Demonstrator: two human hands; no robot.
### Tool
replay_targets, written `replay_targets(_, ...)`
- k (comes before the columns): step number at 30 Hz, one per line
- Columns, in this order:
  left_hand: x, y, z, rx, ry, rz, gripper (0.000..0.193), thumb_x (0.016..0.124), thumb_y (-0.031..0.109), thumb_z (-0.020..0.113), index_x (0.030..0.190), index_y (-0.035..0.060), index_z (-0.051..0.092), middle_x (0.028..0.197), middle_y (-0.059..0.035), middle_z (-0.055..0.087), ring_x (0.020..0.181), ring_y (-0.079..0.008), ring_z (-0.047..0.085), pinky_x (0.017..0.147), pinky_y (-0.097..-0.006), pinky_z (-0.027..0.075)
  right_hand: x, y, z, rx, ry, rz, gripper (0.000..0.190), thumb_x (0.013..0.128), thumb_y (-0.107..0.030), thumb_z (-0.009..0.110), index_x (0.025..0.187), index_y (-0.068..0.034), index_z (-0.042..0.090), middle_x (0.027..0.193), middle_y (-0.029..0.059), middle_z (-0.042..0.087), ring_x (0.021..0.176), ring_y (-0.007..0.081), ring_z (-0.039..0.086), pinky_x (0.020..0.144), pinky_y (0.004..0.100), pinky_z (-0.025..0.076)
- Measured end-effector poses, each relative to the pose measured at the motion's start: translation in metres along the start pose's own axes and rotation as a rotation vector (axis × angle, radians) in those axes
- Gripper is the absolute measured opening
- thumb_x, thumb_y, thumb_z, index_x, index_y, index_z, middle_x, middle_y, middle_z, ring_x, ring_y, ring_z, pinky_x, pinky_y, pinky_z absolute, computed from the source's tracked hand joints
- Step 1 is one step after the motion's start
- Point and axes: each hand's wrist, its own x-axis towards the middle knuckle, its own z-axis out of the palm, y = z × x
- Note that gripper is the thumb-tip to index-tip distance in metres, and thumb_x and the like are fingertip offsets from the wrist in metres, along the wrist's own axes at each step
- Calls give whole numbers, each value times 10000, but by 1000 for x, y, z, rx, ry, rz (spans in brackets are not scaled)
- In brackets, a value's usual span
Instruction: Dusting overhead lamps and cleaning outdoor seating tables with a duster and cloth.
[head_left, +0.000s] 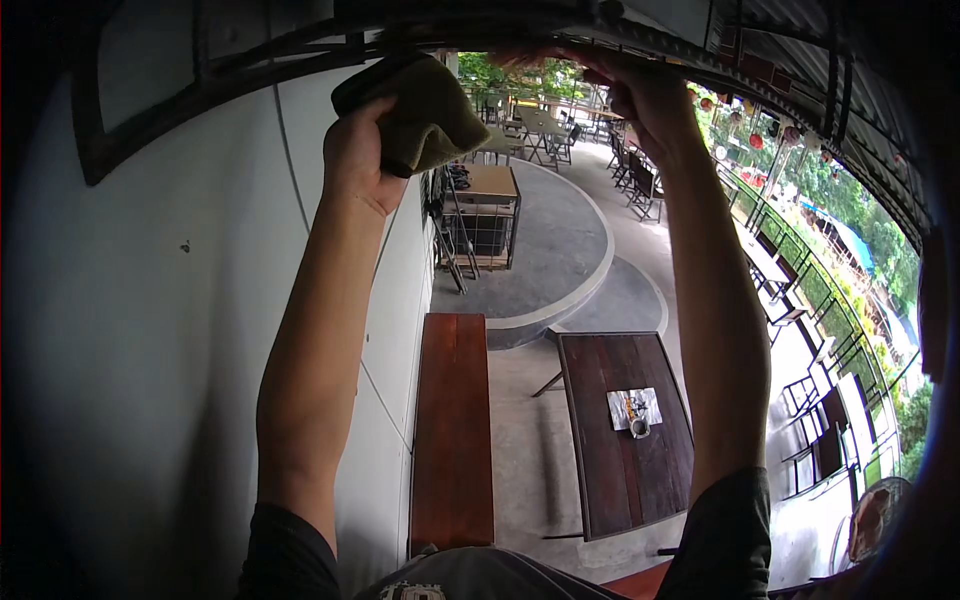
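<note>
My left hand (361, 150) is raised beside the white wall and grips a folded olive-green cloth (431, 112) with a dark edge. The thumb presses on the cloth's near side. Higher up on the right, my right hand (649, 105) reaches to the underside of a dark metal frame (285, 66) that crosses the top of the view. Shadow and the frame partly hide its fingers. A blurred reddish thing (525, 57) shows close to them; whether the hand holds it is unclear.
Below me, a reddish wooden bench (454, 427) runs along the white wall (172, 315). A dark wooden table (619, 480) bears an ashtray (639, 427) on a silvery sheet (621, 409). Ahead, a wood-topped metal cabinet (487, 184) stands on a curved raised concrete platform (555, 232). Railings (847, 322) line the right.
</note>
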Motion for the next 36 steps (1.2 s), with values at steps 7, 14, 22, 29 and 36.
replay_targets(7, 1, -4, 3, 31, 7, 17, 292, 871, 102, 560, 1135, -22, 562, 1061, -138, 638, 954, -248, 640, 819, -373, 540, -104, -63, -95, -196, 303, 80, 272, 893, -204, 603, 1069, -4, 659, 768, 45, 643, 393, -9, 293, 360, 175, 195)
replay_targets(14, -14, 3, 19, -39, -49, 17, 312, 880, 76, 532, 1180, -8, 542, 1097, -136, 628, 975, -254, 635, 836, -370, 537, -239, -155, -171, -1529, 116, -437, 347, 953, -189, 425, 1199, -9, 591, 1122, 149, 644, 803, 201, 614, 648, 268, 476)
replay_targets(22, -26, 3, 27, -37, -29, 41, 327, 884, 80, 524, 1200, -3, 533, 1115, -136, 623, 1002, -260, 627, 867, -377, 527, -363, -189, -235, -1180, 477, -322, 337, 946, -80, 402, 1216, 10, 582, 1086, 157, 650, 522, 57, 433, 431, 180, 288)
replay_targets(29, -28, 1, 41, 6, -78, 55, 320, 883, 95, 543, 1188, -4, 544, 1117, -139, 627, 1018, -263, 625, 877, -385, 524, -313, -156, -136, -1027, 670, -176, 355, 903, -308, 550, 972, 23, 658, 640, 12, 605, 331, -11, 277, 331, 185, 154)
replay_targets(36, -44, 3, 2, 47, -20, 116, 359, 868, 129, 602, 1191, -16, 543, 1138, -145, 618, 1031, -253, 616, 883, -369, 517, -252, -106, -46, -597, 652, 48, 294, 936, -244, 554, 1000, 26, 650, 487, -49, 415, 315, 2, 261, 318, 200, 133)
